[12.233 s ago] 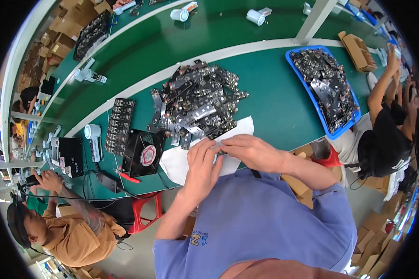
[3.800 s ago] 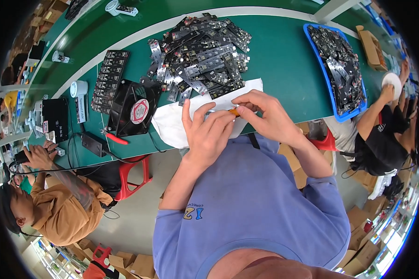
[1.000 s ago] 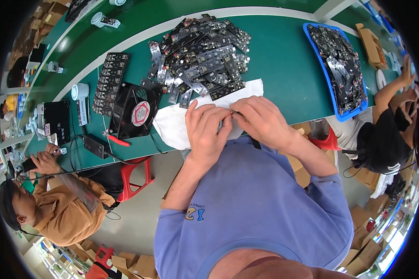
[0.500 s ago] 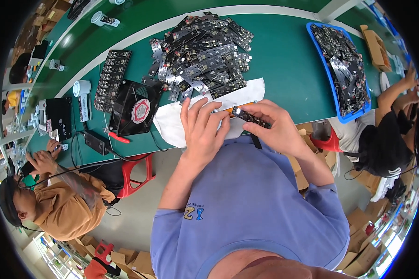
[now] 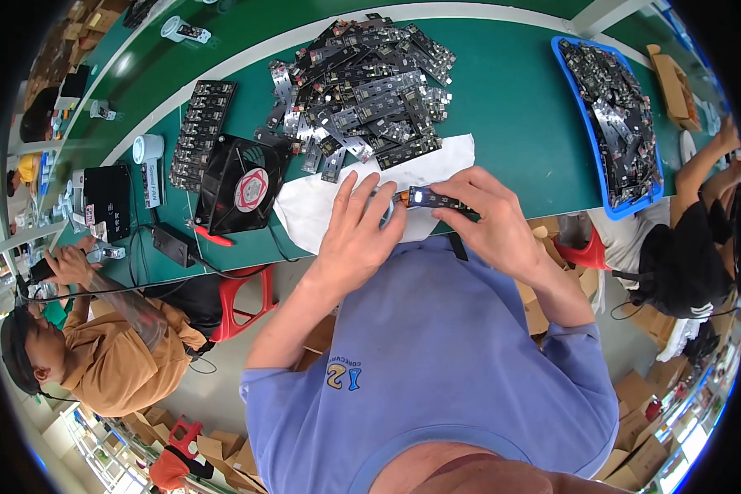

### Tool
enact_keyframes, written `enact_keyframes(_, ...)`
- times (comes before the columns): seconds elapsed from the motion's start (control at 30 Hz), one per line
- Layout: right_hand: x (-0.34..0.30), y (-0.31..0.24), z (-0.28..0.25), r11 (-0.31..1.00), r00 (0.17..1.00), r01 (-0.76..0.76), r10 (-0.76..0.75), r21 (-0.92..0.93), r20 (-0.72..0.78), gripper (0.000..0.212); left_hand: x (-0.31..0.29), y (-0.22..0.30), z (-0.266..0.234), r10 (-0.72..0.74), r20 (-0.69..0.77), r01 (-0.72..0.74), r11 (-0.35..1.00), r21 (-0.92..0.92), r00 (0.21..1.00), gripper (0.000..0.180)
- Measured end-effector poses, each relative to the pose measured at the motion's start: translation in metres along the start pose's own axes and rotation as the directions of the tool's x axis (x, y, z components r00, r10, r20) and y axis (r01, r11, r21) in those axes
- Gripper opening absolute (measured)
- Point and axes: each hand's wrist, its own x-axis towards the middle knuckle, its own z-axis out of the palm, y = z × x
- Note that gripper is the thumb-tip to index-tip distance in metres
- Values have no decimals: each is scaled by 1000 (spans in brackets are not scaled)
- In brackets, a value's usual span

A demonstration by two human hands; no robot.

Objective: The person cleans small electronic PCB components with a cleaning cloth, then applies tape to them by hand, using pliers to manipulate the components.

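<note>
At the near edge of the green workbench (image 5: 514,107), the person's right hand (image 5: 492,216) pinches a narrow black circuit board (image 5: 438,201) between thumb and fingers, a white light glowing at the board's left end. The left hand (image 5: 356,235) has its fingers bent around a pale blue part (image 5: 386,207), mostly hidden from me; an orange piece (image 5: 401,198) shows between that part and the board. Both hands are above a white sheet (image 5: 306,207) lying along the near edge.

Toward the far edge, just beyond the sheet, I see a loose heap of similar boards (image 5: 370,95). Left of the sheet stands a black square fan (image 5: 237,177), with a panel of joined boards (image 5: 201,136) behind it and red-handled pliers (image 5: 214,240) near the edge. Farther left lies a pale blue handheld fan (image 5: 147,149). Toward the right end, a blue tray (image 5: 583,123) is full of boards.
</note>
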Motion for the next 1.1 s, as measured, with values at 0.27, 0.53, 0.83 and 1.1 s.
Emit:
enact_keyframes(0.27, 17, 6, -10, 992, 988, 121, -117, -29, 101, 35, 5, -8, -3, -61, 23, 64, 977, -201, 998, 31)
enact_keyframes(0.53, 19, 3, -8, 1000, 994, 15, -16, 8, 111, 33, 2, -7, -10, -14, 55, 22, 989, -147, 998, 28)
enact_keyframes(0.83, 28, 1, -8, 983, 974, 166, -151, -79, 169, 34, 4, -10, -8, -124, 27, 125, 911, -394, 992, 52)
enact_keyframes(1.1, 34, 6, -1, 973, 957, 227, -218, -29, 193, 34, 14, -4, -16, -164, 63, 175, 917, -358, 985, 44)
